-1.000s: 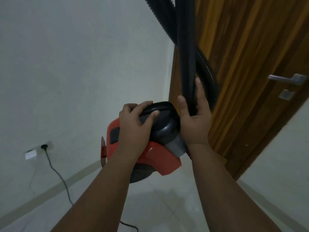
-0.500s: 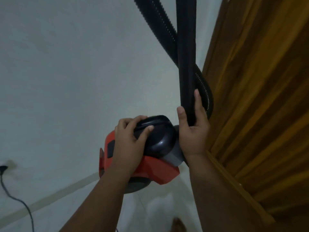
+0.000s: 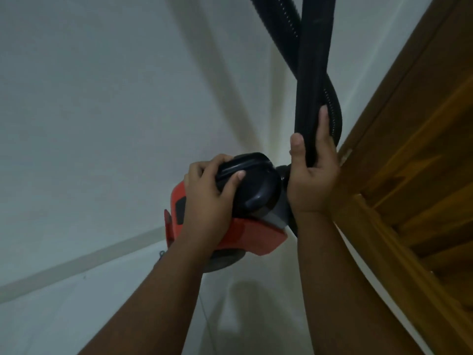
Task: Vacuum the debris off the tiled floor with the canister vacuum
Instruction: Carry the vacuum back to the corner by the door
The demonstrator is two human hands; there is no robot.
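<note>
My left hand (image 3: 210,198) grips the vacuum (image 3: 245,231) by its black handle (image 3: 253,185). The fingers curl over the far edge of the handle and the thumb presses on its near face. The vacuum has a red body with a dark top, and it sits right in front of me between my two hands, over the pale floor (image 3: 256,316). A grey wheel (image 3: 225,260) shows under the red shell, just past my left wrist. I cannot tell if that wheel touches the floor. A soft shadow lies on the tiles below it.

My right hand (image 3: 311,180) holds the wand (image 3: 313,73), a smooth black tube that stands nearly upright and runs out of the top of the view. The thumb lies up its left side, one finger stretches up its right side, and the tube is clasped between them. The heel of this hand is just beside the dark front end of the vacuum.

The ribbed hose (image 3: 279,24) comes down from the top, crosses behind the wand, loops round its right side and drops behind my right hand.

A wooden door (image 3: 422,175) fills the right side, close to my right forearm. A plain white wall (image 3: 102,98) fills the left. A beige skirting (image 3: 76,262) runs along the foot of the wall where it meets the floor.
</note>
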